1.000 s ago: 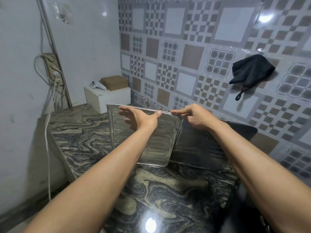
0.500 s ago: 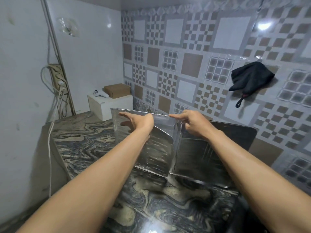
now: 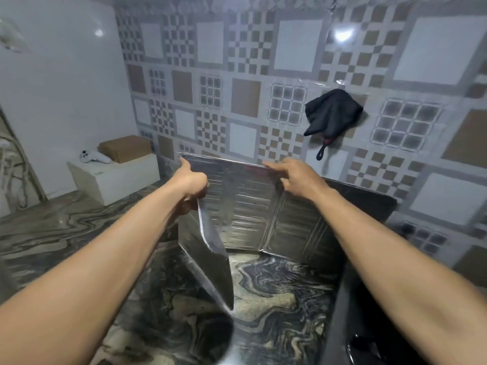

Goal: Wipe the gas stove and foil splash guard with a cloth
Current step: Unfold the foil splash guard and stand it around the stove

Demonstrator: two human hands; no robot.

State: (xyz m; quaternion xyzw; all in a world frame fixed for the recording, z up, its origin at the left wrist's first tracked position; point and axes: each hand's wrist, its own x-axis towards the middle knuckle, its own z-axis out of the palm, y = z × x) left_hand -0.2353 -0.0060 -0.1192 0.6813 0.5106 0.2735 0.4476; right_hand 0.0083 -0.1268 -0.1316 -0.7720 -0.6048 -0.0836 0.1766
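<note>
While both hands' fingers (image 3: 274,166) pinch the shiny folding foil splash guard (image 3: 250,209) on the desk (image 3: 276,291), no wiping shows; the black cloth (image 3: 332,111) hangs unused.

shiny ribbed foil splash guard (image 3: 245,206)

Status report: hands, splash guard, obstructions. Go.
Left hand and right hand both gripping top edge of foil splash guard. Guard upright on counter, left panel angled forward. No cloth in hand; black cloth hangs on wall.
</note>
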